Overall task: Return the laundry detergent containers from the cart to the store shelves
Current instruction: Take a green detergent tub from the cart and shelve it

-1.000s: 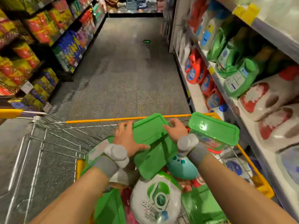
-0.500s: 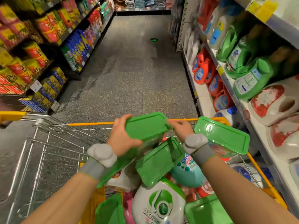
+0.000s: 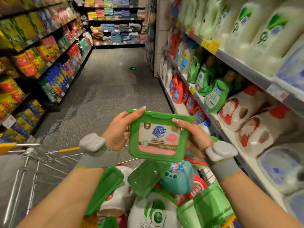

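Observation:
A green detergent pod box [image 3: 158, 135] with a pink and white label is held up above the cart, label facing me. My left hand [image 3: 119, 129] grips its left side and my right hand [image 3: 195, 137] grips its right side, fingertips on the lid rim. Below, the wire cart [image 3: 29, 162] holds several more green boxes [image 3: 105, 188], a teal container [image 3: 179, 178] and a white and green jug [image 3: 156, 213]. The store shelves [image 3: 238, 66] on the right carry green, white and red detergent bottles.
Shelves of coloured packets [image 3: 41, 66] line the left of the aisle. Grey floor [image 3: 107, 89] runs ahead to racks of folded towels [image 3: 118, 30]. White jugs with red caps [image 3: 243, 111] lie on the near right shelf, close to my right hand.
Both hands have lifted the green box out of the cart and tilted it upright, so its label faces me. The view has risen toward the shelves.

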### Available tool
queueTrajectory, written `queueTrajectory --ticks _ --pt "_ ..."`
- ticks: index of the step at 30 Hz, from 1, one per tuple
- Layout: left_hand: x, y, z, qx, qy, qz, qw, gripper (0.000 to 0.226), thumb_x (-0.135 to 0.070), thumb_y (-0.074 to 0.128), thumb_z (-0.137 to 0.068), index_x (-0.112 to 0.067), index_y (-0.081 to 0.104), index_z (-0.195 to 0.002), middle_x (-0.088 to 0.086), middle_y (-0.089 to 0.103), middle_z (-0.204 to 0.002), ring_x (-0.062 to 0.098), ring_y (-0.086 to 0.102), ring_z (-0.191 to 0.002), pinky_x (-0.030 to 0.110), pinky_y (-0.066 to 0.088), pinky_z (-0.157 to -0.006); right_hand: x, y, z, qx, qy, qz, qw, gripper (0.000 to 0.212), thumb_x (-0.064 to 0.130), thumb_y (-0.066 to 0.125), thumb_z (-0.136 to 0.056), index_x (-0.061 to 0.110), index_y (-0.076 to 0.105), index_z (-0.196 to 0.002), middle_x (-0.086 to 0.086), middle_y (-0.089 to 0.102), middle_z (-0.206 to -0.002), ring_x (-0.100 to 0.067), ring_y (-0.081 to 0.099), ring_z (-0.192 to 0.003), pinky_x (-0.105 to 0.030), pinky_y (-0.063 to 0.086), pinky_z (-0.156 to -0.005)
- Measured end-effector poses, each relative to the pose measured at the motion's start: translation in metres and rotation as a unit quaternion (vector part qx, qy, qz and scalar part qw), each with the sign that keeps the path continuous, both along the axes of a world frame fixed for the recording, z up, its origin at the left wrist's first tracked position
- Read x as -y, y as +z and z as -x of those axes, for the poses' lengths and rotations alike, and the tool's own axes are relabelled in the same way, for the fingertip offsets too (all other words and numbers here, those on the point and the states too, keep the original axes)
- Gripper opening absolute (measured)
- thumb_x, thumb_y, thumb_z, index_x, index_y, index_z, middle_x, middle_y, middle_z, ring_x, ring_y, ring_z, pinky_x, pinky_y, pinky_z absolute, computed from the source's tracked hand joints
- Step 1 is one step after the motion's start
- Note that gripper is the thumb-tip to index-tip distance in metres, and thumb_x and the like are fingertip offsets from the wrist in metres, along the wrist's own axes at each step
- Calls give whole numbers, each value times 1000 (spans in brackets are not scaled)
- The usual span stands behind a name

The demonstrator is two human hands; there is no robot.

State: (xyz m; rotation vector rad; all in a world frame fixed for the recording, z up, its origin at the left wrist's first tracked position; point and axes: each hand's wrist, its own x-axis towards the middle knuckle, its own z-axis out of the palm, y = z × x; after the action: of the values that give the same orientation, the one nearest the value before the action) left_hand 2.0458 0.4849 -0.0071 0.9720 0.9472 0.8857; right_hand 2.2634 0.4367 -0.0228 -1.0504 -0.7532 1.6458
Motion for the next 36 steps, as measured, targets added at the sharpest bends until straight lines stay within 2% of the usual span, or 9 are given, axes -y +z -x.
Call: queueTrajectory --ticks 3,7,10,14,18,23,28,32,36 --pt "15 10 -29 -60 -46 10 997 80 -63 77 -59 -8 65 -115 10 75 -99 18 70 -84 24 49 -64 26 10 -14 -10 -59 -5 998 50 24 64 -76 0 64 -120 -23 69 -112 -34 69 -99 -40 60 -77" --pt "36 16 -64 -76 -113 -3 991 32 -57 57 -82 -31 74 -89 -2 77 -92 11 72 -77 23 51 -62 70 20 -37 10 -120 -3 993 54 27 68 -76 0 63 -122 -24 67 -115 -32 70 -96 -43 58 -84" --pt "60 24 -89 -69 -157 -19 985 33 -53 51 -90 -39 76 -73 -7 77 -86 9 72 -75 27 51 -71 108 28 -56 19 -154 -12 988 49 28 73 -73 4 68 -116 -19 71 -109 -28 72 -90 -41 58 -84" --pt "118 43 -126 -56 -207 -27 976 59 -59 60 -75 -16 70 -113 6 75 -105 25 70 -100 42 53 -95 181 43 -80 12 -212 -20 977 41 26 67 -74 7 71 -109 -16 73 -102 -24 73 -84 -39 58 -83" --pt "174 48 -152 -5 -253 -26 967 51 -47 56 -85 -9 67 -118 16 72 -111 26 72 -93 34 61 -71 256 49 -94 42 -265 -23 963 51 26 72 -74 3 66 -119 -21 68 -115 -31 69 -100 -43 55 -92" --pt "257 45 -181 13 -302 -34 953 68 -53 66 -71 -10 64 -124 13 69 -118 27 66 -109 49 51 -98 367 56 -102 40 -306 -36 951 57 29 78 -68 3 67 -118 -20 69 -113 -26 72 -88 -40 58 -85" --pt "333 44 -203 11 -398 -22 917 72 -57 69 -75 -9 61 -128 17 65 -124 31 62 -117 52 42 -107 473 63 -98 36 -375 -50 925 31 22 62 -73 7 70 -99 -10 76 -87 -19 73 -72 -27 58 -63" --pt "381 48 -215 24 -459 -19 888 80 -61 76 -68 -14 60 -131 16 66 -124 34 59 -120 55 39 -108 533 67 -86 69 -447 -34 891 44 23 73 -73 3 68 -111 -15 73 -101 -23 72 -80 -30 59 -71" --pt "423 53 -223 50 -496 -13 867 40 -44 66 -72 -29 74 -108 9 72 -112 22 70 -101 44 51 -97 583 70 -63 80 -509 -26 856 49 27 75 -74 4 67 -117 -19 70 -112 -30 69 -95 -40 56 -86"
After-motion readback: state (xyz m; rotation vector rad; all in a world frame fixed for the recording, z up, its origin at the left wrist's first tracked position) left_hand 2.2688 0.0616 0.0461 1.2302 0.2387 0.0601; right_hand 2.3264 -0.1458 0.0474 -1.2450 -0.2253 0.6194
